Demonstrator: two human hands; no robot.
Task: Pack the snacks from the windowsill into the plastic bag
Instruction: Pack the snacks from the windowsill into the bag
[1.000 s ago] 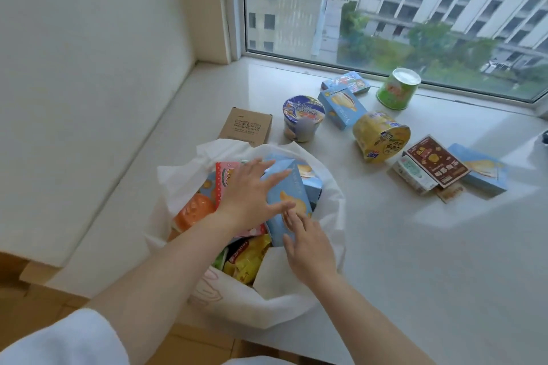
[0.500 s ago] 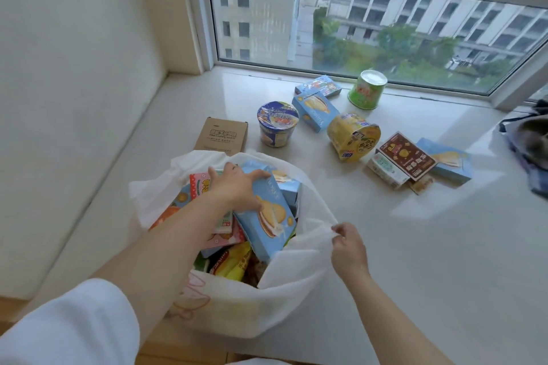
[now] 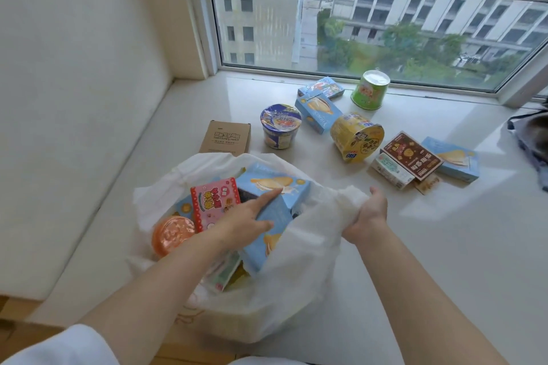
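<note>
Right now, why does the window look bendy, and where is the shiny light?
Head view: the wide lens bows the window frame and tilts the buildings outside; daylight makes pale shiny patches on the sill right of the bag; the left hand looks a little soft, the right hand clearer.

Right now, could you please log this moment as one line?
left hand: pressing blue biscuit box into plastic bag | right hand: gripping bag rim | windowsill: snacks remain

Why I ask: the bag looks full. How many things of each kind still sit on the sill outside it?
Cups: 3, purple cup, yellow cup, green cup.
Boxes: 6, cardboard box, brown box, white box, three blue boxes.
Small packet: 1.
Total: 10.
</note>
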